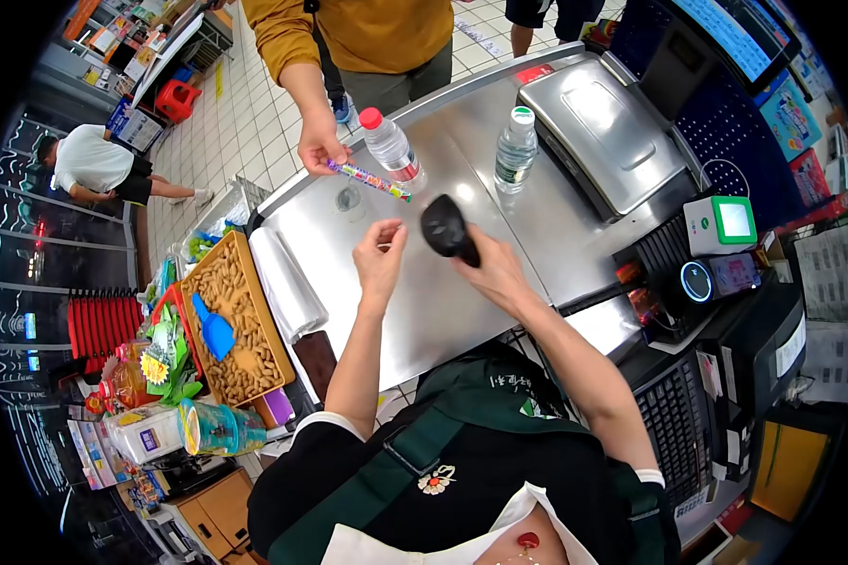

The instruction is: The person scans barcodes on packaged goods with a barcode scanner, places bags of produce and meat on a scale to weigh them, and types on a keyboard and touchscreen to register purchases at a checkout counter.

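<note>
Scanner (446, 229) is in the right hand (496, 274), raised over the middle of the metal counter (443, 325), its dark, blurred head angled toward the far side. The right fingers are clamped around its handle. The left hand (379, 262) is up beside it, nearer the tray side, with the fingers loosely curled and nothing visible in them; whether the thumb and fingertips touch, I cannot tell. Just beyond the left hand is the lower end of a colorful tube (372, 179), its upper end pinched in the hand (322, 143) of a person in a mustard top (379, 33) across the counter. A red-capped bottle (393, 151) stands just behind the tube, and a green-capped bottle (516, 153) stands farther right, near a silver case (605, 137). Left of the left hand are a clear plastic roll (289, 282) and a yellow tray (284, 380) of peanuts (245, 303) with a blue scoop (215, 327) lying in it. To the right are a green-framed device (719, 224) with a lit screen and, closer in, a black keyboard (672, 428).
</note>
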A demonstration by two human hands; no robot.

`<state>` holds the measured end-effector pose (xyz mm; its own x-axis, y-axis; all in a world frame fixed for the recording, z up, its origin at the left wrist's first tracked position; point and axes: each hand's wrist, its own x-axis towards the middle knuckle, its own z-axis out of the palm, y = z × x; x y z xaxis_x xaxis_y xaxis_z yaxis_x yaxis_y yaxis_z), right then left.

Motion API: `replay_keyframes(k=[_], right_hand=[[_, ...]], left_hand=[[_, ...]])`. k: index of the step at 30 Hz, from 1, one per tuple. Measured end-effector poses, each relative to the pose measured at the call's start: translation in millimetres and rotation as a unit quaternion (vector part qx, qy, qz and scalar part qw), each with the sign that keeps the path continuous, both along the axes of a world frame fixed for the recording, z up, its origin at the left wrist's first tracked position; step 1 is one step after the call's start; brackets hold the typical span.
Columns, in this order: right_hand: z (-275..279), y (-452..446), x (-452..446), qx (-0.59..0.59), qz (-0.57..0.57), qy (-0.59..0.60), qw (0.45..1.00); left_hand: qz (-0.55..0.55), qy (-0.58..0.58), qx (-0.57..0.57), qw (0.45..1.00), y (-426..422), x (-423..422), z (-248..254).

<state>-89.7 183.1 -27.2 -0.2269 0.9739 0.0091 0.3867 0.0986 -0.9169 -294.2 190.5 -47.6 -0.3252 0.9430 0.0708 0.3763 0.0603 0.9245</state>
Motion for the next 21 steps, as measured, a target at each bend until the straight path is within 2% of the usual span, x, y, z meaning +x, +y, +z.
replay_keyframes(k=[2,3,5,11,13,14,15,16,17,19,21], right_hand=[[28.9,12.5,-19.2,0.164,0.038,-0.18,0.969],[29.6,22.8,-24.7,0.164,0.04,-0.178,0.969],[29.6,42.4,-32.5,0.212,0.066,-0.317,0.922],[41.6,56.8,-27.9,0.208,0.102,-0.359,0.904],[48.8,57.6,-18.4,0.094,0.141,-0.291,0.942],[34.5,60.2,-13.0,0.087,0.121,-0.212,0.966],[39.1,61.4,-9.9,0.086,0.124,-0.212,0.966],[44.4,63.2,-6.4,-0.09,0.115,-0.043,0.988],[50.8,64.4,-3.8,-0.261,0.098,0.127,0.952],[66.9,62.0,-1.1,-0.282,0.103,0.168,0.939],[73.7,59.3,-2.0,-0.298,0.115,0.212,0.923]], left_hand=[[0.008,-0.016,-0.007,1.0,-8.7,-19.1,-12.7],[0.011,-0.032,-0.012,0.999,-11.3,-25.1,-15.6],[0.03,-0.03,-0.033,0.999,-13.9,-29.1,-14.6],[0.049,-0.097,-0.011,0.994,13.3,-28.2,4.6],[0.077,-0.2,-0.017,0.977,28.1,-22.0,17.4],[0.08,-0.201,-0.018,0.976,36.1,-18.0,22.6],[0.09,-0.26,0.004,0.961,43.3,-14.1,27.3],[0.1,-0.317,0.026,0.943,49.2,-12.1,28.9],[0.102,-0.317,0.026,0.943,53.0,-11.4,27.7],[0.131,-0.37,0.078,0.917,60.5,-12.1,25.3],[0.126,-0.366,0.091,0.918,64.6,-19.4,19.6]])
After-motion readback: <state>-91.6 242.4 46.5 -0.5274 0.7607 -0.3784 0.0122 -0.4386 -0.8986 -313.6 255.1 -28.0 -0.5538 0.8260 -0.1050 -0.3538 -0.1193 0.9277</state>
